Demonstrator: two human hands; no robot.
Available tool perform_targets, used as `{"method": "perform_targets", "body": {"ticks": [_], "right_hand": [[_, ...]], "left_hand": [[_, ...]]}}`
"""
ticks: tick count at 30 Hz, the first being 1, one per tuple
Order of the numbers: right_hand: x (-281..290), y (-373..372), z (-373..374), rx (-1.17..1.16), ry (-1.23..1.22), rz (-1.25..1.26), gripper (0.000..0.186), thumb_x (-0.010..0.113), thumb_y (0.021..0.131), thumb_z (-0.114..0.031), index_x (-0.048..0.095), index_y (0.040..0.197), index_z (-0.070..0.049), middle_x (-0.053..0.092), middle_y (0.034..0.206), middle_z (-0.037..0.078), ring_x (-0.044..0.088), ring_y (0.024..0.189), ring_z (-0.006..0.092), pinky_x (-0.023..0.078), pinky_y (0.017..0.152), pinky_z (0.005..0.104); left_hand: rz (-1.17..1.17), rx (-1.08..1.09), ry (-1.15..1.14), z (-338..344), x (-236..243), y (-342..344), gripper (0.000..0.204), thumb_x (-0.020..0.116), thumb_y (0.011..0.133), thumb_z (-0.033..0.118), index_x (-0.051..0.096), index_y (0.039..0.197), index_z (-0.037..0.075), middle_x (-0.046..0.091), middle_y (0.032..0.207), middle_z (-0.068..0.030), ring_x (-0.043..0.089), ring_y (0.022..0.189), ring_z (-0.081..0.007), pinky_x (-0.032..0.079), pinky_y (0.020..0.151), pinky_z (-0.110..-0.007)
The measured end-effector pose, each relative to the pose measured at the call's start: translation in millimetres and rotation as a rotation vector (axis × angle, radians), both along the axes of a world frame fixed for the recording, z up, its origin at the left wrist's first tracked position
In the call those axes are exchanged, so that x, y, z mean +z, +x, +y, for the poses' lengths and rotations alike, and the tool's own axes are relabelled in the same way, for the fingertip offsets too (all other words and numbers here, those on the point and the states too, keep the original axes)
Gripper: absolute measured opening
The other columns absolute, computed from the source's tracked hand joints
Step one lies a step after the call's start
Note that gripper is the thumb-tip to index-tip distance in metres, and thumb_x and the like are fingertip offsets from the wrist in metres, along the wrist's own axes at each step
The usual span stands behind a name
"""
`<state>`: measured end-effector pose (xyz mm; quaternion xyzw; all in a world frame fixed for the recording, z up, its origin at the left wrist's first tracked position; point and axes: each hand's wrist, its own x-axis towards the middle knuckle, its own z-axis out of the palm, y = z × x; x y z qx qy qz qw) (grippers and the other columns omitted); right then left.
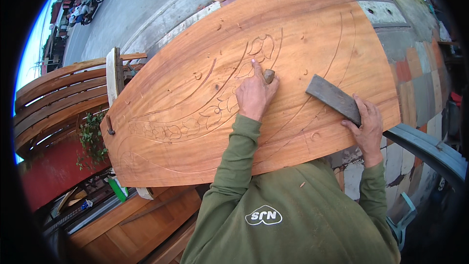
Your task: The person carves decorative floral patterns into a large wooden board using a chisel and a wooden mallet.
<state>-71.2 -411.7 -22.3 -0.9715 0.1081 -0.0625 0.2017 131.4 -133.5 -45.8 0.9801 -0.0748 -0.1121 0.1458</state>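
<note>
A broad reddish-brown wooden panel (312, 24) with a curved far edge lies in front of me. Carved lines and a flower-and-leaf pattern (217, 111) run across it. My left hand (255, 95) is on the pattern near the middle, index finger stretched onto the wood. Between its thumb and fingers the end of a short wooden handle (268, 75) sticks up; whatever is below it is hidden. Toward the right, my right hand (367, 126) grips one end of a dark flat rectangular block (334, 99), whose other end reaches over the panel.
Curled shavings (198, 76) are scattered on the panel. A metal clamp (110, 126) sits at its left edge. Beyond are a slatted wooden bench (63, 93), a plant (93, 139) and a road with a motorcycle (86, 11). A grey-blue plastic chair (430, 147) stands at right.
</note>
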Motion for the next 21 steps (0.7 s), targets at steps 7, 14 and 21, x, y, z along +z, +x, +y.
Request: {"method": "perform_targets", "body": {"ticks": [7, 14, 21], "right_hand": [[0, -1, 3, -0.022, -0.006, -0.026, 0.089, 0.092, 0.064, -0.028, 0.060, 0.147, -0.019, 0.065, 0.123, 0.010, 0.060, 0.112, 0.0322, 0.049, 0.098, 0.0445], [2, -1, 11, -0.009, 0.005, -0.007, 0.088, 0.093, 0.065, -0.026, 0.060, 0.147, -0.019, 0.065, 0.126, 0.010, 0.060, 0.115, 0.0332, 0.049, 0.100, 0.0446], [-12, -10, 13, -0.142, -0.041, 0.000, 0.084, 0.092, 0.068, -0.032, 0.059, 0.143, -0.014, 0.064, 0.133, 0.012, 0.058, 0.125, 0.0351, 0.044, 0.108, 0.0468]], "left_hand": [[-0.004, -0.098, -0.021, 17, 3, 7, 0.074, 0.066, 0.088, 0.042, 0.053, 0.153, 0.008, 0.073, 0.077, -0.0198, 0.073, 0.073, -0.0367, 0.056, 0.064, -0.048], [-0.234, -0.415, -0.274, 25, -17, -32, 0.069, 0.069, 0.085, 0.039, 0.057, 0.151, 0.025, 0.071, 0.073, -0.0179, 0.072, 0.073, -0.0369, 0.056, 0.067, -0.049], [0.089, -0.507, -0.356, 43, 18, -91, 0.079, 0.072, 0.090, 0.059, 0.053, 0.150, 0.011, 0.068, 0.070, -0.0187, 0.070, 0.066, -0.0371, 0.052, 0.059, -0.049]]}}
